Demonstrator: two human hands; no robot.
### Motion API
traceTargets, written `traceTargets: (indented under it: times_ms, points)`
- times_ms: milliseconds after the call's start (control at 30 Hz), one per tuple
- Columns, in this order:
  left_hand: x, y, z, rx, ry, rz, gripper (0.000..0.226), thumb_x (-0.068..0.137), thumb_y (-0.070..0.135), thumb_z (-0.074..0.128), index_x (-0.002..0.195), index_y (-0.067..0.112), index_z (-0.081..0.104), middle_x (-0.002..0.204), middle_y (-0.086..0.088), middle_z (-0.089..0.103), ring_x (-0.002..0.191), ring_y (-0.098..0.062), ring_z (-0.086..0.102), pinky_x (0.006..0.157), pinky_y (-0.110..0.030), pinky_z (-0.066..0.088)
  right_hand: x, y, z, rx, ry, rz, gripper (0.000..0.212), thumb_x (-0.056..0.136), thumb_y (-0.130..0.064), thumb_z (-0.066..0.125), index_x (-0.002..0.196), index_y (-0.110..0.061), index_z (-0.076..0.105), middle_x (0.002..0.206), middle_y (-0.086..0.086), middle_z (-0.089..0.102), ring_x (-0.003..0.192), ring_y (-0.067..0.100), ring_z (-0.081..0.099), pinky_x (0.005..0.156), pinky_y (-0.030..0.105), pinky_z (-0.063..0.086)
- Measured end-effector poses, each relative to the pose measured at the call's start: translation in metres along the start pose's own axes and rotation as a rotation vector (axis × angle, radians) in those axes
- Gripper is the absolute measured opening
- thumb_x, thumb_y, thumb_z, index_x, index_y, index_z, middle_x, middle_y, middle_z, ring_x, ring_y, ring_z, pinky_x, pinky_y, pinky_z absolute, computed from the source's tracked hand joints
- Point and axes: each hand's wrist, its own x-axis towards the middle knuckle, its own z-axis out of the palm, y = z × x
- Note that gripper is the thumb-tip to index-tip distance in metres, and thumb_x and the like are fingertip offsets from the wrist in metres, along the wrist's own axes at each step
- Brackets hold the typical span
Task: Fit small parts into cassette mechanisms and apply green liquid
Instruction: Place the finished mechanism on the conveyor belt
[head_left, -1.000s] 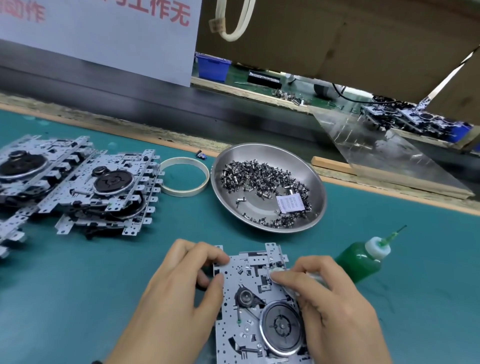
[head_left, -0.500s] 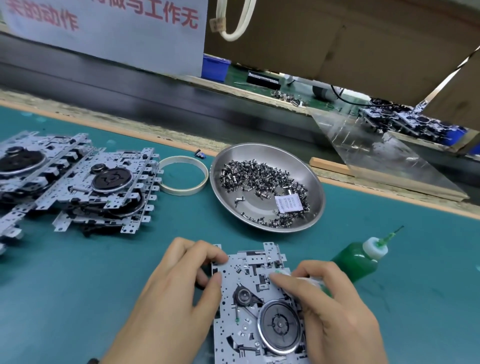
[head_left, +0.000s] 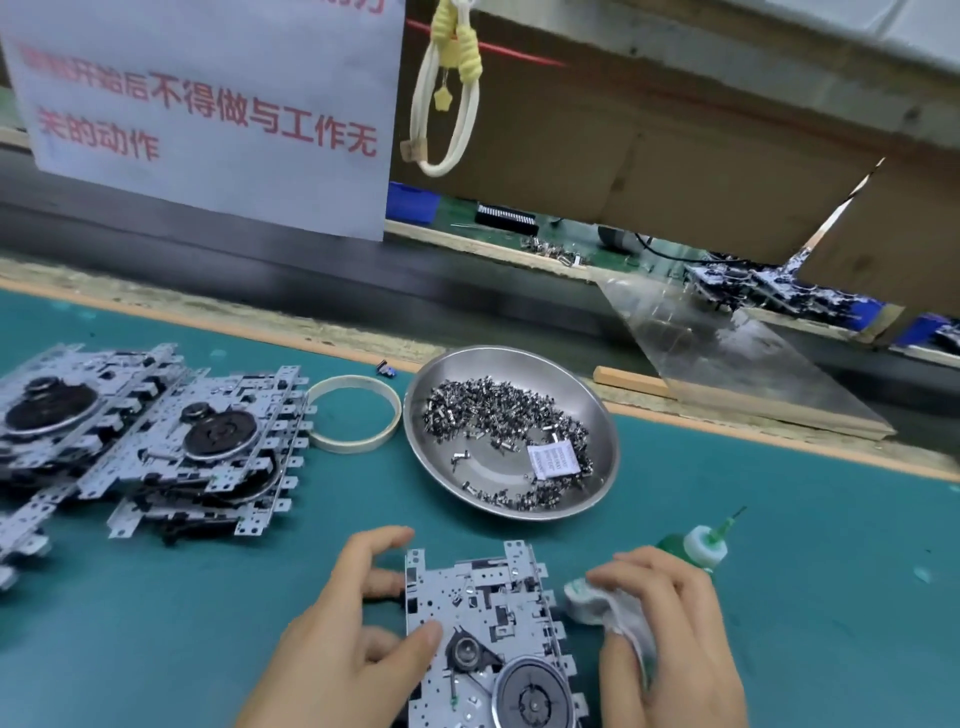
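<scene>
"Green-stained cloth (head_left: 608, 610) was what my right hand (head_left: 675, 634) held, fingers curled round it, just beside the right edge of the mechanism (head_left: 488, 623)."

"And your left hand (head_left: 343, 629)?"

"Spread along the left edge, thumb pressed on the plate near the small pulley (head_left: 467, 656), fingertips at the top corner. The mechanism lay flat on the teal mat (head_left: 156, 649), right in front of me."

"Where was the liquid?"

"The green bottle (head_left: 696, 545) lay tilted behind my right hand, nozzle pointing away. The steel dish (head_left: 613, 447) of small parts (head_left: 498, 410) sat beyond it, well within reach."

"How did you mean to do the step well?"

"I judged it a wiping step: keep the plate pinned so it couldn't slide, dab only where the liquid had spread, and keep the cloth off the pulley and the big flywheel (head_left: 535, 701). Whether any part still needed seating I couldn't tell."

"The others?"

"Stacked mechanisms (head_left: 208, 441) waited at my left."
</scene>
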Motion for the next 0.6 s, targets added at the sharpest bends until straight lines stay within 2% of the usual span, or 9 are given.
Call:
traceTargets:
  times_ms: [100, 167, 267, 367, 433, 467, 500, 567, 600]
  points:
    - [0.001, 0.001, -0.004, -0.143, -0.010, -0.021, 0.051, 0.077, 0.000, 0.067, 0.107, 0.039, 0.051, 0.090, 0.006, 0.065, 0.047, -0.017, 0.061, 0.051, -0.015, 0.046, -0.003, 0.003, 0.001, -0.056, -0.072, -0.002, 0.032, 0.063, -0.015, 0.041, 0.081, -0.037, 0.056, 0.102, -0.013, 0.049, 0.087, -0.001, 0.047, 0.079, -0.004, 0.030]
    - [0.000, 0.002, -0.009, -0.226, 0.013, -0.014, 0.052, 0.075, -0.008, 0.066, 0.106, 0.032, 0.057, 0.084, -0.002, 0.069, 0.048, -0.022, 0.059, 0.048, -0.015, 0.047, -0.003, 0.000, 0.000, -0.116, -0.112, -0.027, 0.035, 0.059, -0.024, 0.041, 0.080, -0.029, 0.068, 0.109, -0.006, 0.059, 0.084, 0.011, 0.042, 0.087, -0.002, 0.022]
    - [0.000, 0.006, -0.018, -0.258, 0.099, 0.035, 0.056, 0.073, -0.013, 0.065, 0.102, 0.035, 0.059, 0.079, 0.000, 0.071, 0.048, -0.024, 0.058, 0.051, -0.018, 0.049, 0.003, -0.014, -0.007, -0.148, -0.093, -0.021, 0.042, 0.055, -0.030, 0.039, 0.072, -0.019, 0.076, 0.100, 0.006, 0.070, 0.080, 0.019, 0.046, 0.094, 0.000, 0.017]
    - [-0.003, 0.015, -0.022, -0.154, 0.191, 0.158, 0.069, 0.071, -0.009, 0.069, 0.091, 0.056, 0.058, 0.082, 0.007, 0.069, 0.036, -0.013, 0.049, 0.069, -0.034, 0.046, 0.002, -0.019, -0.011, -0.079, -0.134, 0.002, 0.041, 0.057, -0.037, 0.042, 0.090, -0.038, 0.065, 0.113, -0.012, 0.063, 0.082, 0.011, 0.046, 0.094, -0.005, 0.015]
    - [-0.005, 0.023, -0.024, -0.053, 0.217, 0.261, 0.076, 0.068, -0.007, 0.072, 0.090, 0.064, 0.054, 0.082, 0.016, 0.067, 0.033, -0.009, 0.048, 0.073, -0.037, 0.048, 0.006, -0.018, -0.016, -0.063, -0.316, 0.087, 0.052, 0.065, -0.043, 0.044, 0.117, -0.043, 0.048, 0.133, -0.026, 0.042, 0.094, -0.003, 0.045, 0.092, -0.007, 0.019]
    - [-0.006, 0.027, -0.026, -0.024, 0.227, 0.318, 0.079, 0.067, -0.008, 0.072, 0.094, 0.064, 0.054, 0.084, 0.017, 0.067, 0.033, -0.009, 0.048, 0.070, -0.033, 0.049, 0.008, -0.021, -0.018, 0.028, -0.490, 0.216, 0.049, 0.074, -0.044, 0.048, 0.120, -0.057, 0.041, 0.137, -0.034, 0.029, 0.102, -0.010, 0.044, 0.090, -0.006, 0.024]
    - [-0.006, 0.032, -0.029, -0.008, 0.236, 0.373, 0.081, 0.066, -0.008, 0.073, 0.098, 0.063, 0.054, 0.086, 0.015, 0.068, 0.032, -0.009, 0.049, 0.062, -0.026, 0.050, 0.012, -0.021, -0.020, 0.204, -0.607, 0.411, 0.039, 0.085, -0.035, 0.051, 0.111, -0.062, 0.040, 0.135, -0.033, 0.029, 0.104, -0.014, 0.046, 0.086, -0.003, 0.031]
    - [-0.007, 0.046, -0.035, -0.012, 0.224, 0.454, 0.081, 0.066, -0.007, 0.072, 0.108, 0.060, 0.053, 0.091, 0.011, 0.070, 0.034, -0.013, 0.053, 0.042, -0.020, 0.046, 0.021, -0.019, -0.027, 0.581, -0.676, 0.681, 0.049, 0.090, -0.010, 0.056, 0.116, -0.047, 0.038, 0.124, -0.023, 0.047, 0.091, -0.016, 0.057, 0.077, 0.003, 0.040]
    - [-0.008, 0.056, -0.037, -0.032, 0.197, 0.486, 0.077, 0.067, -0.001, 0.072, 0.110, 0.059, 0.052, 0.094, 0.011, 0.070, 0.038, -0.020, 0.058, 0.035, -0.024, 0.046, 0.024, -0.020, -0.032, 0.741, -0.690, 0.748, 0.045, 0.086, -0.002, 0.061, 0.114, -0.036, 0.050, 0.113, -0.013, 0.059, 0.082, -0.011, 0.063, 0.073, 0.006, 0.043]
